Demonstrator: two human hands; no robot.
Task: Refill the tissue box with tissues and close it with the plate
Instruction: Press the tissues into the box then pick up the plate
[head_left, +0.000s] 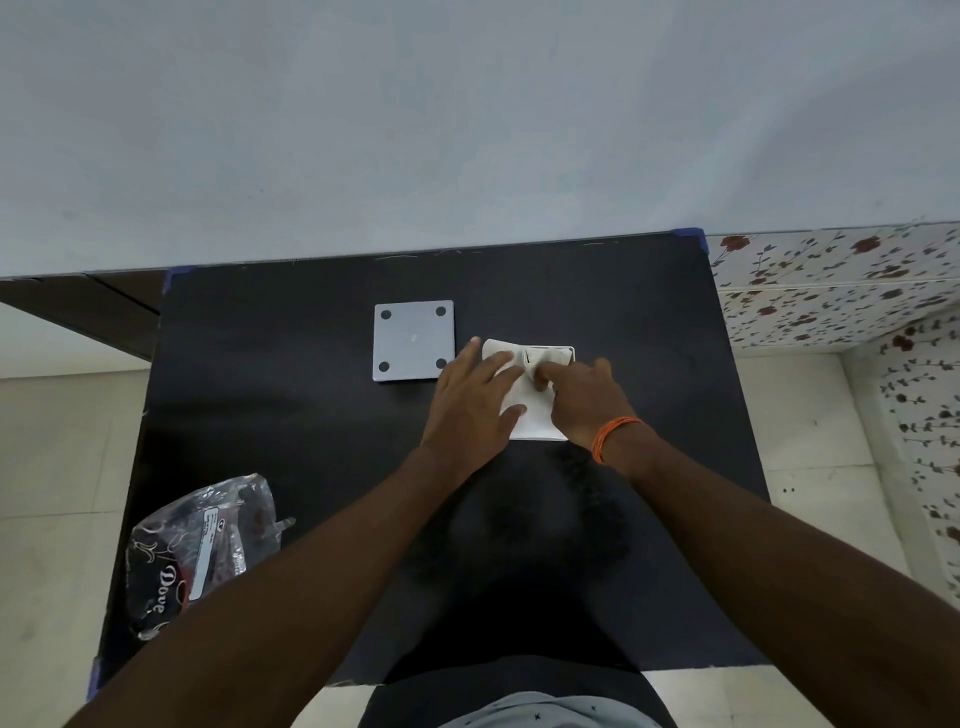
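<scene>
A white tissue box (535, 421) stands on the black table (311, 415), with white tissues (501, 353) bulging out of its open top. My left hand (475, 400) lies spread over the box's left side, fingers resting on the tissues. My right hand (582, 395), an orange band on its wrist, presses its fingers down into the tissues at the top of the box. The grey square plate (413, 340), with a dark round hole in each corner, lies flat on the table just left of the box, untouched.
A crumpled, dark printed plastic wrapper (200, 551) lies near the table's front left corner. A pale wall rises right behind the table. Tiled floor shows on both sides, with flowered tiles at the right.
</scene>
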